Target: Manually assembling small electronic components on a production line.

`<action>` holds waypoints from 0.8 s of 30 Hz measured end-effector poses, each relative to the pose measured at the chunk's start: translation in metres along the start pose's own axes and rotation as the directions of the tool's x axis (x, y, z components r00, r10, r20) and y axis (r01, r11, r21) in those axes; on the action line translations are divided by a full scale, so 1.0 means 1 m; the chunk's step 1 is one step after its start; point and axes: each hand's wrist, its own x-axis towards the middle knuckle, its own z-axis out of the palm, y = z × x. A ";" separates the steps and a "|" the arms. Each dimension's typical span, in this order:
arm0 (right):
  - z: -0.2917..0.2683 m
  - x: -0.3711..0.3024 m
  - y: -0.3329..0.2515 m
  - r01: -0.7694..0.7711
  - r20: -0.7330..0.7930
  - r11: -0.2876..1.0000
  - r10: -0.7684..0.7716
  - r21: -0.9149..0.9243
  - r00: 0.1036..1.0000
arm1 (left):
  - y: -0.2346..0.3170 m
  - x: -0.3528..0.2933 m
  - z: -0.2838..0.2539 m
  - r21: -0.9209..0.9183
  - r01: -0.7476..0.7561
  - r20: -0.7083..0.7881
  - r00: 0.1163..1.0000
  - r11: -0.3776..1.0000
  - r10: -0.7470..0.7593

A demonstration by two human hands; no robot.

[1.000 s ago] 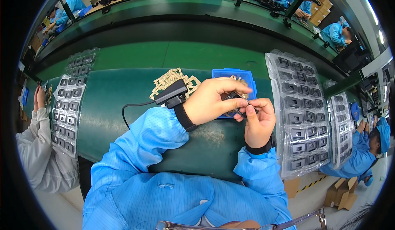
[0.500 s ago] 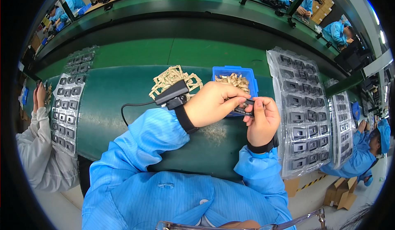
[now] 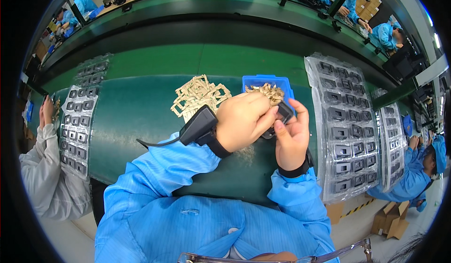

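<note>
Just in front of the blue bin [image 3: 290,90], my two hands meet around a small black plastic housing [image 3: 284,111]. The fingers of my right hand [image 3: 293,141] grip it from the right, tilted. My left hand [image 3: 245,122] is curled, its thumb and fingertips pressed at the housing's left side. It covers part of the housing and the bin's near edge. Small curved tan pieces [image 3: 267,92] fill the bin. To its left lies a loose heap of flat tan rectangular frames [image 3: 199,95].
Clear blister trays [image 3: 347,132] with rows of black housings line the table's right side, and another such tray [image 3: 75,126] stands at left. A black device with a cable [image 3: 199,125] is strapped to my left wrist. Co-workers sit at left, right and across the green bench.
The black housing has turned from lying flat to a steeper tilt and shifted slightly up. My left hand has rolled inward, and my right hand has moved a little left.
</note>
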 end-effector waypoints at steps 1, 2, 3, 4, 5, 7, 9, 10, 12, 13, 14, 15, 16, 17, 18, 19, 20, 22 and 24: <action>-0.003 0.000 0.004 -0.049 0.001 0.986 0.050 0.156 0.999 | 0.005 0.000 -0.001 -0.002 -0.002 0.001 1.000 1.000 0.002; -0.010 0.002 0.009 -0.060 -0.015 0.992 0.062 0.112 0.998 | 0.012 0.001 -0.003 -0.194 0.204 0.058 0.979 0.960 -0.197; -0.013 0.001 0.008 -0.058 -0.018 0.992 0.060 0.111 0.998 | 0.016 0.002 -0.003 -0.361 0.402 0.151 0.916 0.841 -0.372; -0.013 -0.001 0.005 -0.061 -0.025 0.998 0.060 -0.029 0.998 | 0.016 0.001 -0.003 -0.486 0.440 0.185 0.896 0.755 -0.403; -0.013 -0.002 0.003 -0.064 -0.033 0.984 0.059 -0.167 0.998 | 0.013 0.001 -0.004 -0.486 0.441 0.186 0.896 0.755 -0.403; -0.013 -0.002 0.001 -0.020 -0.013 0.952 0.016 -0.307 1.000 | 0.005 0.004 -0.005 -0.479 0.506 0.346 0.860 0.718 -0.375; -0.019 -0.002 0.000 -0.012 0.061 0.933 0.036 -0.361 0.998 | 0.006 0.005 -0.007 -0.549 0.554 0.390 0.832 0.626 -0.394; -0.011 -0.001 -0.008 -0.078 -0.015 0.967 0.077 -0.241 0.997 | 0.006 0.005 -0.006 -0.560 0.553 0.385 0.833 0.616 -0.398; -0.014 0.002 -0.007 -0.120 -0.036 0.991 0.118 -0.058 0.992 | 0.005 0.005 -0.006 -0.571 0.553 0.380 0.833 0.607 -0.402; -0.016 0.004 -0.006 -0.155 -0.047 0.980 0.162 0.128 0.986 | 0.005 0.006 -0.007 -0.579 0.527 0.327 0.849 0.623 -0.415; -0.021 0.006 -0.005 -0.191 -0.060 0.970 0.202 0.152 0.978 | 0.005 0.006 -0.008 -0.585 0.500 0.272 0.863 0.639 -0.426; -0.023 0.006 -0.003 -0.192 -0.058 0.970 0.203 0.151 0.978 | 0.004 0.007 -0.009 -0.585 0.500 0.271 0.863 0.639 -0.426; -0.025 0.007 0.000 -0.167 -0.052 0.976 0.175 0.142 0.983 | 0.002 0.008 -0.010 -0.560 0.522 0.289 0.851 0.643 -0.439; -0.026 0.007 0.002 -0.141 -0.045 0.981 0.148 0.132 0.988 | 0.001 0.009 -0.011 -0.534 0.544 0.307 0.838 0.647 -0.452; -0.027 0.006 0.003 -0.151 -0.046 0.981 0.158 0.123 0.986 | 0.001 0.009 -0.010 -0.534 0.544 0.307 0.838 0.647 -0.452; -0.025 0.005 0.001 -0.153 -0.044 0.981 0.159 0.123 0.986 | 0.002 0.009 -0.009 -0.482 0.536 0.238 0.841 0.693 -0.486; -0.021 0.004 -0.002 -0.182 -0.071 0.978 0.189 0.099 0.979 | 0.002 0.008 -0.009 -0.425 0.530 0.166 0.842 0.734 -0.513; -0.019 0.002 -0.003 -0.212 -0.097 0.974 0.219 0.075 0.971 | -0.005 0.008 -0.009 -0.229 0.295 0.012 0.954 0.928 -0.300; -0.021 0.001 -0.002 -0.180 0.014 0.983 0.181 -0.032 0.983 | -0.007 0.007 -0.008 -0.003 0.028 -0.072 0.997 1.000 -0.028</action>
